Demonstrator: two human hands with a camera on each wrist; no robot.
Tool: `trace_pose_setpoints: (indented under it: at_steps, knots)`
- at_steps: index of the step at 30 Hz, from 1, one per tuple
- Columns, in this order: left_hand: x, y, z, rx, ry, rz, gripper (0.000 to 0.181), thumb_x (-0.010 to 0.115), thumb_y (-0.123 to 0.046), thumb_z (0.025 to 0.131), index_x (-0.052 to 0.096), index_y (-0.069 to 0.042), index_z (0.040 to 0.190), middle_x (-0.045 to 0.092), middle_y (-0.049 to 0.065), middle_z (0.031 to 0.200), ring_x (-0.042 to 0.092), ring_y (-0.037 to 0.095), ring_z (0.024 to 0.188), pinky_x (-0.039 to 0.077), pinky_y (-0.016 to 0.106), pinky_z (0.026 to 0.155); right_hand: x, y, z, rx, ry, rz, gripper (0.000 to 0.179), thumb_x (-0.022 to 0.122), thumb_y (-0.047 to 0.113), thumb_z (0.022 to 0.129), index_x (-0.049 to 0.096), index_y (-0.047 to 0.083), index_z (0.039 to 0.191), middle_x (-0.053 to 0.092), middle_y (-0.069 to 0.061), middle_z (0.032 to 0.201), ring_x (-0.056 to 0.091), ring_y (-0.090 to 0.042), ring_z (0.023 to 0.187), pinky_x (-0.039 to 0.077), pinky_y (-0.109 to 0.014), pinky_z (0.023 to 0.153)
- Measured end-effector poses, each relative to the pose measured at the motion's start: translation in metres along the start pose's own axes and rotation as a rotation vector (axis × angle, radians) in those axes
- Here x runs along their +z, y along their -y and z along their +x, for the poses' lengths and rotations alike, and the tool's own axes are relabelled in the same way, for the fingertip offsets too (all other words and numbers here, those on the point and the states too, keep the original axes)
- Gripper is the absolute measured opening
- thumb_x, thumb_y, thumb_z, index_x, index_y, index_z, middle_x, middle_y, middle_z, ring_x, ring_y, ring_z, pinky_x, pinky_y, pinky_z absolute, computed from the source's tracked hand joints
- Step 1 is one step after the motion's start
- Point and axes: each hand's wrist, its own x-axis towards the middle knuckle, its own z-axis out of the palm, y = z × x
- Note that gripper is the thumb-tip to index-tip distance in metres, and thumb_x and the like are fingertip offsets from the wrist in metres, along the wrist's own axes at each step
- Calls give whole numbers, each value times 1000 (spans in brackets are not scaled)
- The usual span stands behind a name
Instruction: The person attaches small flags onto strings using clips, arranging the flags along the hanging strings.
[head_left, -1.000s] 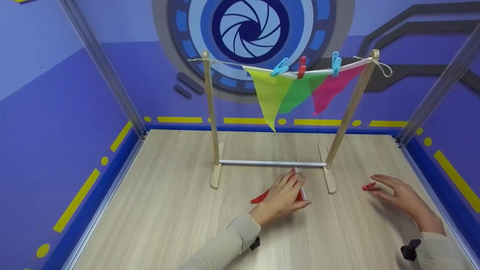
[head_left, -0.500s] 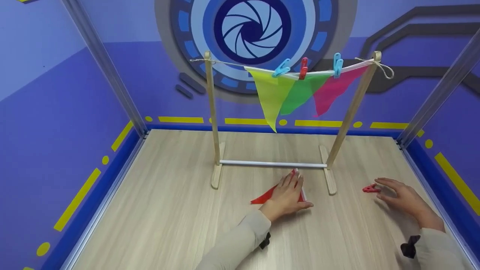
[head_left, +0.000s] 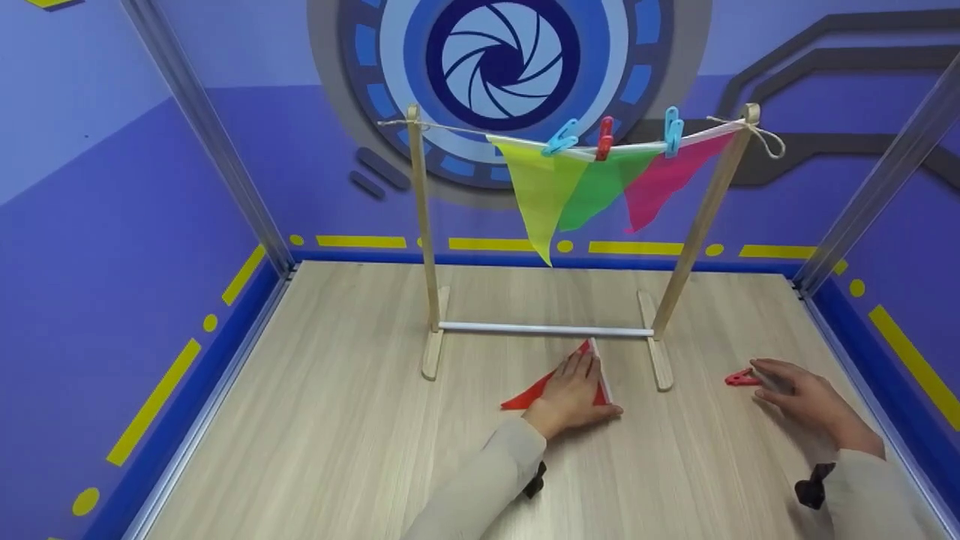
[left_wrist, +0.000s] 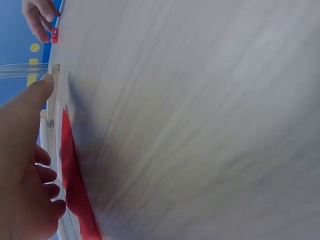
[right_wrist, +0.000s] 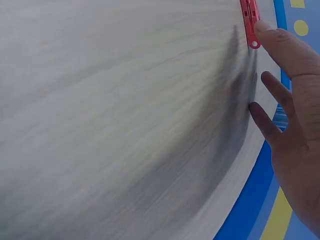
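Note:
My left hand (head_left: 574,390) lies over a red triangular flag (head_left: 521,397), fingers extended and thumb out to the right. The flag's white edging (head_left: 606,375) shows on its right side, while the palm hides its middle. In the left wrist view, the fingers overlap the white edge beside the red cloth (left_wrist: 72,172). On the right, my right hand (head_left: 810,401) is loosely bent, thumb and index fingertips right at the back end of a red clothespin (head_left: 741,378). The right wrist view has the thumb tip beside that clothespin (right_wrist: 252,34), other fingers spread apart.
A wooden stand (head_left: 694,240) with a white crossbar (head_left: 547,328) is behind the hands. From its string hang yellow (head_left: 536,187), green (head_left: 600,191) and pink (head_left: 667,187) flags, clipped by blue (head_left: 673,131) and red (head_left: 604,139) clothespins. Blue panels (head_left: 112,300) enclose the table (head_left: 322,420).
My left hand has shifted slightly on the red flag, its forearm swinging right. My right hand has lowered a little beside the red clothespin. The flags on the string stay as they were.

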Motion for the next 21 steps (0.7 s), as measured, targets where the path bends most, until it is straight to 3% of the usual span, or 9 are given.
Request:
trace_pose_setpoints:
  at_steps: [7, 11, 16, 21]
  knots:
    - [4, 3, 0, 37, 7, 23, 89, 50, -72, 94, 35, -12, 158, 29, 5, 165, 25, 22, 153, 20, 34, 124, 1, 2, 7, 53, 67, 13, 69, 72, 31, 96, 44, -1, 150, 38, -38, 150, 30, -62, 137, 25, -76, 105]
    - [4, 7, 0, 78, -28, 54, 81, 55, -68, 94, 43, -13, 153, 37, 5, 161, 31, 22, 150, 24, 35, 123, 1, 2, 9, 60, 85, 19, 70, 70, 33, 97, 42, -1, 151, 37, -38, 150, 29, -62, 138, 24, -77, 105]
    - [1, 9, -1, 119, -68, 118, 71, 58, -63, 96, 51, -13, 146, 45, 5, 155, 39, 22, 145, 31, 36, 120, 5, 3, 11, 38, 74, -8, 64, 70, 28, 98, 45, -3, 148, 41, -38, 147, 33, -62, 135, 26, -77, 104]
    - [-1, 9, -3, 147, -74, 172, 65, 56, -56, 100, 52, -11, 147, 47, 5, 154, 40, 22, 145, 30, 34, 120, 8, 6, 12, 51, 48, -51, 56, 70, 24, 97, 51, -3, 143, 45, -37, 144, 36, -61, 132, 26, -79, 102]
